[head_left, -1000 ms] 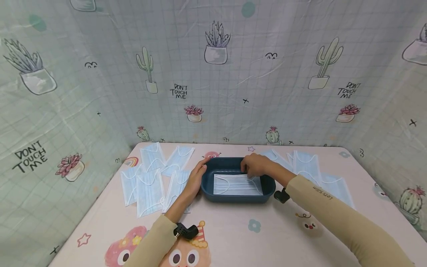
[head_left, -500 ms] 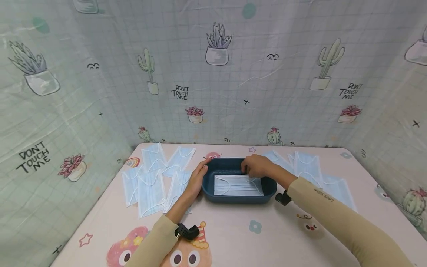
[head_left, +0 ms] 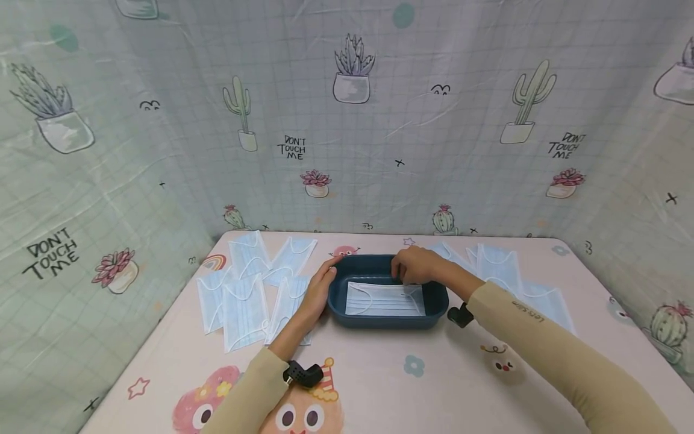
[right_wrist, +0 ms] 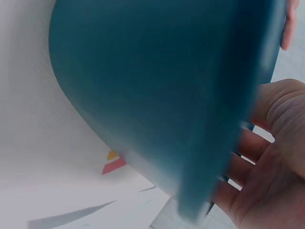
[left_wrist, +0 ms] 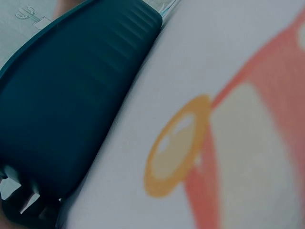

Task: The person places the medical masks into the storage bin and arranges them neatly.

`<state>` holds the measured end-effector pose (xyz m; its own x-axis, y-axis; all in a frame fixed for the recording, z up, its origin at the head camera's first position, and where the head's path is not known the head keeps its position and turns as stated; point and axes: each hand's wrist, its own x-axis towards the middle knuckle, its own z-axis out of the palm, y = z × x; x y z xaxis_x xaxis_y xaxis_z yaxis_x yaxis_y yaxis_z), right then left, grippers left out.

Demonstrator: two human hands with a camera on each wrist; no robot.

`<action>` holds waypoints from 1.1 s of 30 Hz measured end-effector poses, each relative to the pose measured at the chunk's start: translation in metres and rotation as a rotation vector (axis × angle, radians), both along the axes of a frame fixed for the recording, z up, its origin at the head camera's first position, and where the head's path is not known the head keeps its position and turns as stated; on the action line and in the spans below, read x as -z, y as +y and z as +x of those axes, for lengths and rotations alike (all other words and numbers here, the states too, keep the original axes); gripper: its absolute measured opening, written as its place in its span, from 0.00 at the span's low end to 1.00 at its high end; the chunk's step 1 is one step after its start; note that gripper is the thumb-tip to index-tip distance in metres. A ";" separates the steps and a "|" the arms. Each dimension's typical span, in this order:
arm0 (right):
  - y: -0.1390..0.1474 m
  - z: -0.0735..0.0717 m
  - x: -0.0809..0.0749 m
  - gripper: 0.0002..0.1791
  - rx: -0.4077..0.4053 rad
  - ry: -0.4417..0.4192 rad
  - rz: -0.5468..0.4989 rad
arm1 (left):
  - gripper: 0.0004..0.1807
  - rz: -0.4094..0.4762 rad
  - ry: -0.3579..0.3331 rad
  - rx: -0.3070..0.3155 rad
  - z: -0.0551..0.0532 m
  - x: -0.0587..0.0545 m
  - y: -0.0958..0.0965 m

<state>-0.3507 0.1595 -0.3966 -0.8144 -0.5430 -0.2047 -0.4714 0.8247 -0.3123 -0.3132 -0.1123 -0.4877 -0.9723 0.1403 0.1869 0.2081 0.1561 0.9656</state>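
Note:
A dark blue plastic basin [head_left: 387,323] stands mid-table, with a pale blue pleated face mask [head_left: 382,301] lying flat inside it. My left hand [head_left: 315,292] holds the basin's left end, thumb by the rim and fingers along the outside. In the left wrist view the basin's outer wall [left_wrist: 71,95] hides most of that hand. My right hand [head_left: 417,265] reaches over the basin's right part from behind. Its curled fingers pinch the mask's far right edge; the fingertips are partly hidden. The basin wall [right_wrist: 157,86] blocks the mask in the right wrist view.
Several face masks [head_left: 245,313] lie overlapping on the table left of my left hand. More masks [head_left: 497,265] lie at the right, partly behind my right forearm. A printed cloth wall [head_left: 352,150] rises behind the pink-white patterned table [head_left: 379,386].

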 end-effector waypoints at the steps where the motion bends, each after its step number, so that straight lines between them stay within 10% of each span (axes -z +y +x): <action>1: 0.000 0.000 -0.001 0.14 -0.007 0.001 0.000 | 0.25 -0.002 -0.002 0.000 0.000 0.000 0.000; 20: 0.028 0.031 -0.023 0.13 -0.043 0.091 -0.301 | 0.25 0.057 -0.031 0.016 0.001 0.001 0.001; 33: 0.077 0.074 -0.034 0.12 0.155 0.235 -0.466 | 0.25 0.007 -0.043 0.004 0.001 0.001 0.000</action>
